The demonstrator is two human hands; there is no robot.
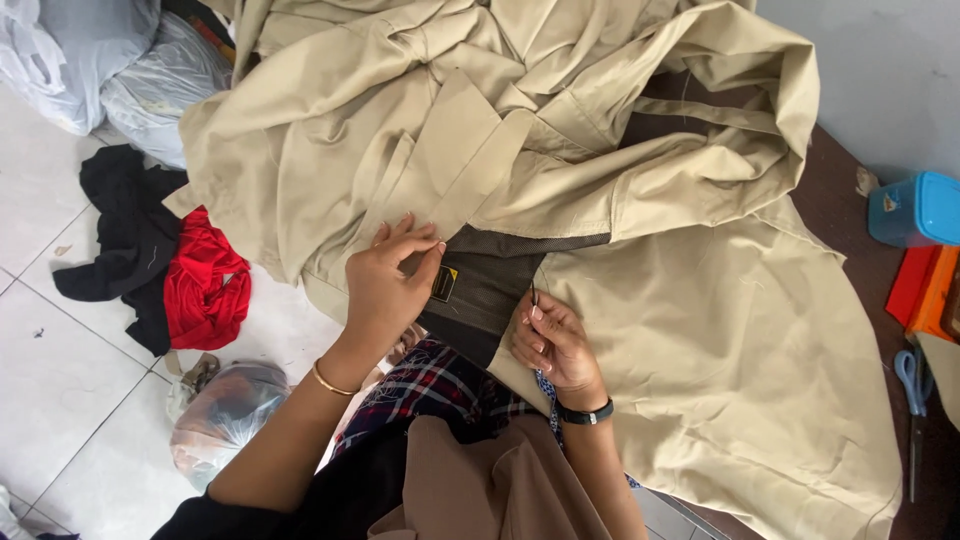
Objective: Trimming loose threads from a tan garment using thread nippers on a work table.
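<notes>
A large beige garment (560,150) lies crumpled over a dark brown table (835,215) and hangs toward my lap. A dark lining panel (490,280) with a small yellow-and-black label (444,284) shows at its open edge. My left hand (390,285) pinches the beige edge just beside the label. My right hand (550,340) has its fingers closed around a thin needle-like tool at the lining's right edge. A gold bangle sits on my left wrist, a black band on the right.
Blue-handled scissors (910,385), a blue plastic box (915,210) and orange-red flat items (925,290) sit at the table's right. On the tiled floor at left lie black cloth (125,225), red cloth (205,285) and filled plastic bags (225,415).
</notes>
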